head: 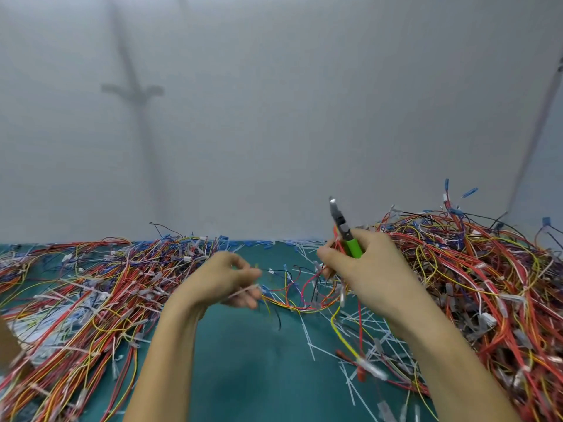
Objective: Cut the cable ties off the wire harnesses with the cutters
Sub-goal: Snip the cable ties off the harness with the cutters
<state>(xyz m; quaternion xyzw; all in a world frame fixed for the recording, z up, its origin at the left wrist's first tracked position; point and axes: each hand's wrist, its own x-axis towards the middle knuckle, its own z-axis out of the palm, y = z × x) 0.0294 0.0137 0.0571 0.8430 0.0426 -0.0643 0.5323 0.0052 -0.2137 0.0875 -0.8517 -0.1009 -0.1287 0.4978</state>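
Note:
My right hand [362, 269] grips the green-handled cutters [345, 231], jaws pointing up and away from the table. The same hand also holds one end of a wire harness [301, 295] of red, yellow and blue wires that sags in a loop between both hands. My left hand [227, 280] pinches the other end of that harness near a blue connector, with a pale cable tie sticking out between its fingers. Both hands hover above the green table mat [243, 360].
A big heap of red, yellow and orange harnesses [487, 300] fills the right side; another heap [85, 300] covers the left. Cut white cable ties [350, 333] lie scattered on the mat at centre right. A grey wall stands just behind the table.

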